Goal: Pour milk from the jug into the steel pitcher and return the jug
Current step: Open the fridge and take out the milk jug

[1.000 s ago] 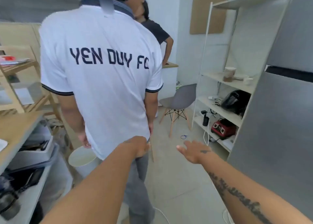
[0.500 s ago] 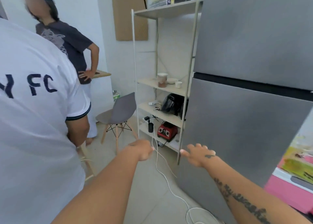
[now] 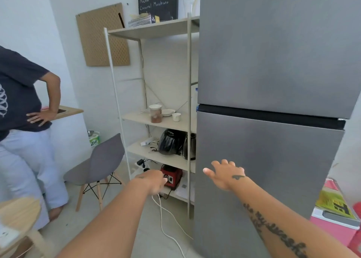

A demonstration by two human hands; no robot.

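Note:
A tall grey two-door fridge [image 3: 273,66] fills the right half of the head view, both doors closed. My right hand [image 3: 224,174] is stretched out with fingers spread, close in front of the lower door near its left edge; it holds nothing. My left hand [image 3: 154,181] hangs lower and to the left, fingers loosely curled and empty. Neither the milk jug nor the steel pitcher is in view.
A white shelf rack [image 3: 156,121] stands left of the fridge with cups, a black appliance and a red blender base [image 3: 172,176]. A white cable [image 3: 166,224] trails over the floor. A grey chair [image 3: 99,166] and a standing person [image 3: 23,121] are at the left.
The view has swung right, away from the person in the white shirt, who is now out of frame. The fridge has come closer and my right hand has reached toward its lower door.

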